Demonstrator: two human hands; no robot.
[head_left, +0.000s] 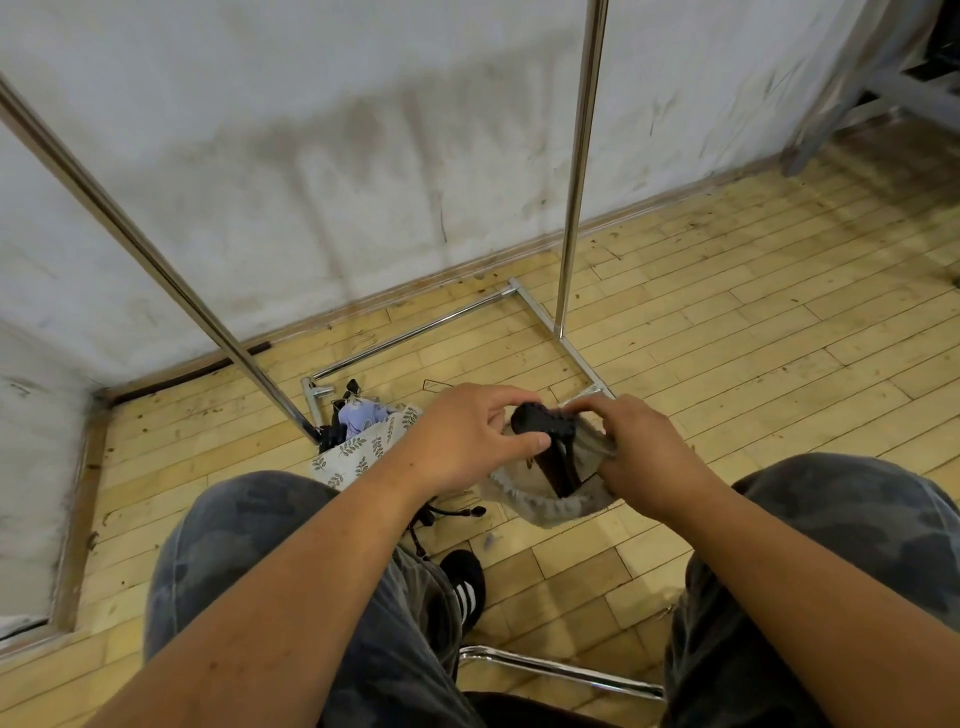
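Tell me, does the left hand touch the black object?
Touching. The head view shows the left hand pinching the black object between thumb and fingers.

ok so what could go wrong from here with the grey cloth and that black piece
The left hand pinches the black piece and the right hand grips the grey cloth above the floor; most of the cloth hangs loose, so it could slip off and drop. The leaf-print cloth lies heaped close by, so a dropped piece might tangle there.
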